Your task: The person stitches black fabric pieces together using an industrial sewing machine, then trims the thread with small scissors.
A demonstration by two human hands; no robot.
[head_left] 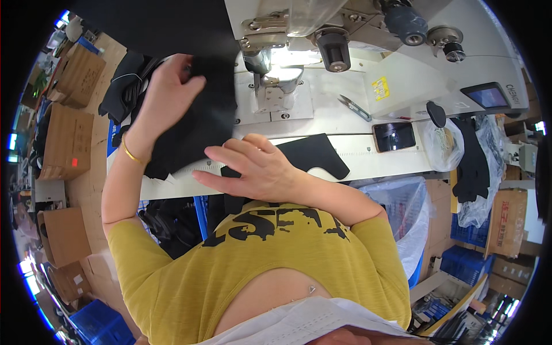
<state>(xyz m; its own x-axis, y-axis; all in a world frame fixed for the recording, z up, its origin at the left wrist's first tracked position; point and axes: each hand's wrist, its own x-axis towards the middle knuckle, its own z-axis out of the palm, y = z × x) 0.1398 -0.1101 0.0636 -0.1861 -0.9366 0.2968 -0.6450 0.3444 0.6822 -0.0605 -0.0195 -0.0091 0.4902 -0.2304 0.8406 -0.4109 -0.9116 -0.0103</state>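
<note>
My left hand (170, 95) is over a black fabric piece (198, 123), left of the sewing machine's needle area (279, 86). Its thumb and forefinger stand apart; the other fingers are partly hidden. Motion blurs the fabric piece, and its lower edge curves up off the table. My right hand (253, 167) hovers at the table's front edge with its fingers spread, holding nothing. Beneath and beside it lies another black cut piece (313, 155). A folded stack of black fabric (122, 86) rests beyond my left wrist.
On the white machine table (339, 123) are thread snips (355, 107), a phone (394, 137) and a clear plastic bag (443, 144). The machine head overhangs the back. A large black shape (161, 29) covers the upper left. A plastic-lined bin (397, 213) stands at right, cartons (66, 141) at left.
</note>
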